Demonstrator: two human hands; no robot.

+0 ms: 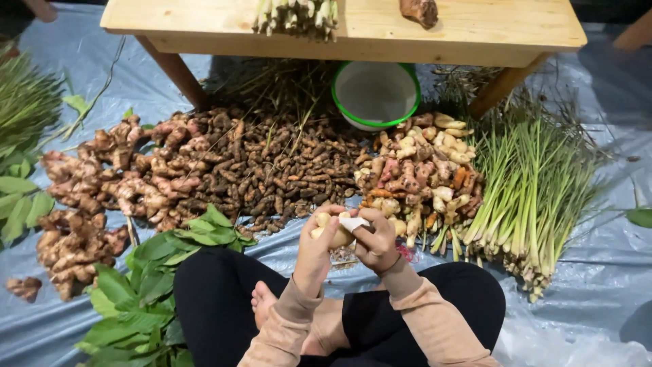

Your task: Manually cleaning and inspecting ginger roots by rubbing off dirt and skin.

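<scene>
Head view looks down on a blue-grey plastic sheet spread over the floor, wrinkled and shiny, with produce heaped across it. At far left lie long green stalks and broad leaves; beside them sits a pile of knobbly brown ginger, and nearer the person a bunch of leafy sprigs. Mid-sheet is a wide heap of small dark roots. Above it stands a low wooden table, its legs splayed, carrying a bundle of pale stems and one brown root; under it rests a white bowl with a green rim. The person sits cross-legged in black trousers, one bare foot showing. The left hand is closed around a pale peeled root, held just above the lap; the right hand pinches its upper end, fingers curled shut on it. Further right lie mixed pale and orange rhizomes, then a fan of lemongrass.
</scene>
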